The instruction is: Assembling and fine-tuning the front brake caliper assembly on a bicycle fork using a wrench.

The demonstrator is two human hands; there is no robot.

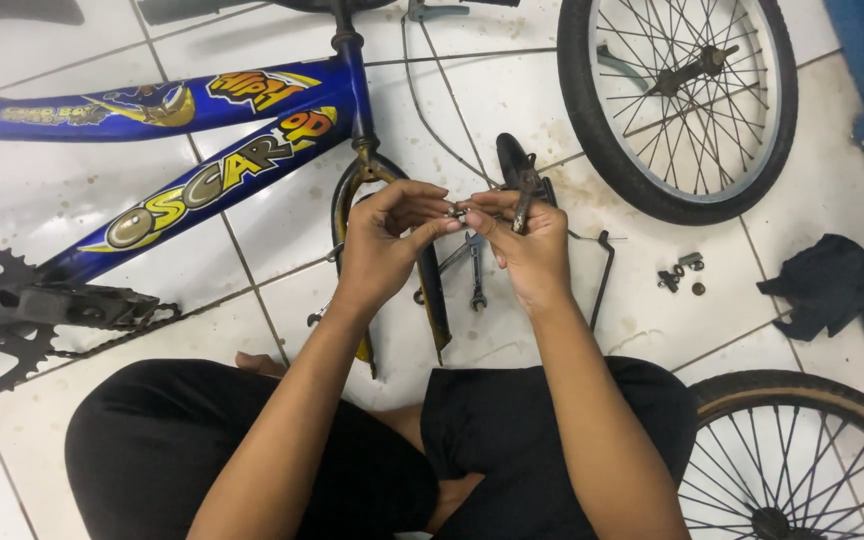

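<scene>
A: What do the 2 hands have between them?

B: A small silver metal nut or bearing piece point(455, 213), pinched right where the fingertips meet. The left hand point(384, 243) closes thumb and forefinger on it from its side; the right hand point(527, 245) meets it from the other side with its own fingertips.

A: So both are pressed together on it?

B: Yes, both pinch it. The right hand also clamps a dark metal bicycle brake part point(524, 190) under its other fingers, with its long axis running up and away from the person.

A: Which hand is nearer the little piece?

B: Neither by much; it sits midway, above the lap and over the yellow and black front fork point(434, 290) of the blue bicycle frame point(202, 150). Its short axis seems to lie across, from hand to hand, though it is too small to be sure.

A: And around them?

B: A silver spanner point(476, 275) lies on the white tiled floor point(82, 190) just beneath the hands. A few small dark nuts and bolts point(680, 273) lie to the right, near a crumpled dark cloth point(822, 285). A detached spoked wheel with a black tyre point(679, 100) lies beyond, and another spoked wheel point(802, 460) beside the person's right knee.
</scene>
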